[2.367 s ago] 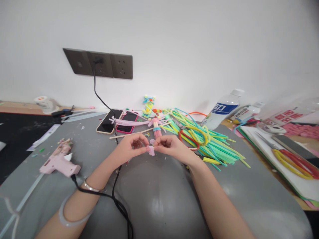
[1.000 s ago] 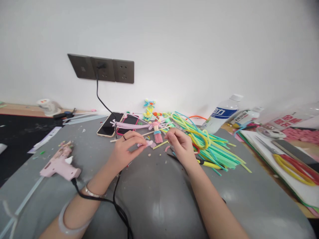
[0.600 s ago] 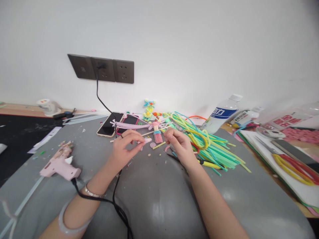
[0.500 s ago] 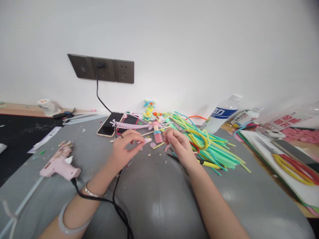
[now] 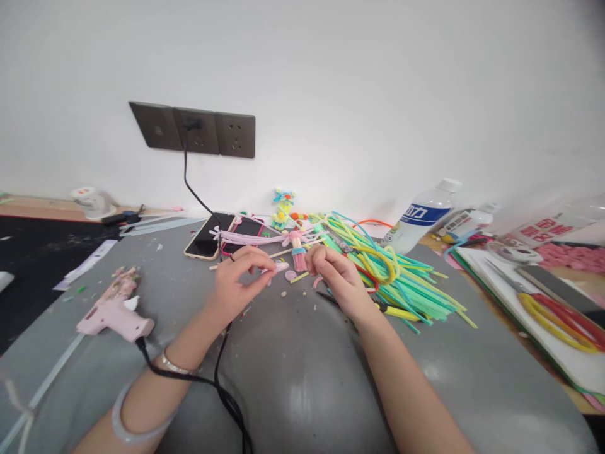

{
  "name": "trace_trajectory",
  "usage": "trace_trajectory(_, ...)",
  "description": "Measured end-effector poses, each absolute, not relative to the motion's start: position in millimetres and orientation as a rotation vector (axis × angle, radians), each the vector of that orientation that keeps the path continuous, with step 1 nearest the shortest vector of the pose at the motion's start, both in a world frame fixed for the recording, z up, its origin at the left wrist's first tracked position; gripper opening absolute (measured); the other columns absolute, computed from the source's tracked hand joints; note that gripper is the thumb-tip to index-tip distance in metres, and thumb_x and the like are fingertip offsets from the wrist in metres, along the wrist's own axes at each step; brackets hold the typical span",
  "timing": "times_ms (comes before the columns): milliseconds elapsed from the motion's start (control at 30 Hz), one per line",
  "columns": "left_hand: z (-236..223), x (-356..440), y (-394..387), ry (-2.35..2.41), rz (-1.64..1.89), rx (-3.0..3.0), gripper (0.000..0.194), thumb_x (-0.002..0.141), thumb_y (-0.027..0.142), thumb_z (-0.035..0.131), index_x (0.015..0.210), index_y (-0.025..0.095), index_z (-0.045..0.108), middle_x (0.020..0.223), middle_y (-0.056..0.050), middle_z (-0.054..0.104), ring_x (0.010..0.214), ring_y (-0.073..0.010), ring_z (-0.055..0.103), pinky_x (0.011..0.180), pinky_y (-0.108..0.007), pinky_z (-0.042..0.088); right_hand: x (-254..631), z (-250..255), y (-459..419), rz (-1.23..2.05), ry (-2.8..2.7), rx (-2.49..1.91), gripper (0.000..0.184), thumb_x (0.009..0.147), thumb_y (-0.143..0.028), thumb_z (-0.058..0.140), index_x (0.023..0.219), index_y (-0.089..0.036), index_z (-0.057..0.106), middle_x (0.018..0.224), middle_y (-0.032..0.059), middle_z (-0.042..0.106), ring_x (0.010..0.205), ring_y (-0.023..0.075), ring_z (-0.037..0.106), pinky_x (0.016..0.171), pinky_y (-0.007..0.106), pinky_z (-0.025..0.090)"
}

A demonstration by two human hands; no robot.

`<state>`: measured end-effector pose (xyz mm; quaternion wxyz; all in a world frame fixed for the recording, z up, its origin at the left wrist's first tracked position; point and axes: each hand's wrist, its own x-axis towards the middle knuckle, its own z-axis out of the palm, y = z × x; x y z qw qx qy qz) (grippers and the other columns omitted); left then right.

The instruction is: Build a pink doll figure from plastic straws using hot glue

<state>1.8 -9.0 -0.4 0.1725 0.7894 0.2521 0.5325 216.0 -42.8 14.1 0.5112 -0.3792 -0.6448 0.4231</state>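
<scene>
My left hand point(image 5: 243, 274), wearing a dark ring, pinches a small pale pink piece point(image 5: 281, 267) between thumb and fingertips; its exact kind is too small to tell. Close by on the right, my right hand point(image 5: 336, 274) is closed with thumb against fingers, and whatever it may hold is hidden. Just beyond the hands lies a pink pipe-cleaner figure point(image 5: 297, 243) with a blue band round its middle. Lilac pipe cleaners point(image 5: 250, 238) stretch to its left. Beneath the fingers are a pale pink disc point(image 5: 290, 275) and a yellow-green stick point(image 5: 299, 277).
Green and yellow pipe cleaners point(image 5: 416, 287) are heaped at the right, with yellow-handled pliers point(image 5: 401, 311) partly under them. A pink glue gun point(image 5: 113, 315) lies left, its black cord point(image 5: 189, 377) crossing my left forearm. Phones point(image 5: 208, 238), a bottle point(image 5: 420, 214) and scissors point(image 5: 558, 315) lie around.
My right hand has shifted slightly left, nearer the pinched pale pink piece. My left hand has hardly moved and keeps its pinch.
</scene>
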Motion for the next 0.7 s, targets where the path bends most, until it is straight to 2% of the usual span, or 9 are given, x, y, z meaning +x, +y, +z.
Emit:
trace_trajectory(267, -0.9, 1.2, -9.5, 0.725, 1.491, 2.243, 0.005, 0.088, 0.016, 0.064, 0.084, 0.019, 0.065, 0.079, -0.004, 0.070, 0.073, -0.0136, 0.062, 0.060, -0.026, 0.046, 215.1, 13.5, -42.8, 1.014, -1.576, -0.902, 0.036, 0.090, -0.043, 0.059, 0.068, -0.023, 0.039, 0.078, 0.0025, 0.045, 0.077, 0.0193, 0.045, 0.071, 0.033, 0.038)
trace_trajectory(400, -1.6, 1.1, -9.0, 0.702, 1.495, 2.238, 0.007, 0.087, 0.013, 0.065, 0.085, 0.019, 0.065, 0.080, -0.003, 0.069, 0.074, -0.0126, 0.061, 0.061, -0.025, 0.046, 215.1, 12.9, -42.5, 1.014, -1.596, -0.867, 0.031, 0.090, -0.036, 0.058, 0.069, -0.023, 0.039, 0.080, 0.0026, 0.047, 0.078, 0.0194, 0.046, 0.072, 0.033, 0.038)
trace_trajectory(700, -1.2, 1.6, -9.6, 0.731, 1.477, 2.214, 0.006, 0.089, 0.018, 0.064, 0.084, 0.019, 0.066, 0.080, -0.003, 0.070, 0.073, -0.0136, 0.062, 0.061, -0.026, 0.045, 216.1, 12.9, -44.1, 1.081, -1.593, -0.825, 0.018, 0.086, -0.025, 0.054, 0.074, -0.023, 0.040, 0.083, 0.0019, 0.047, 0.077, 0.0185, 0.045, 0.069, 0.031, 0.036)
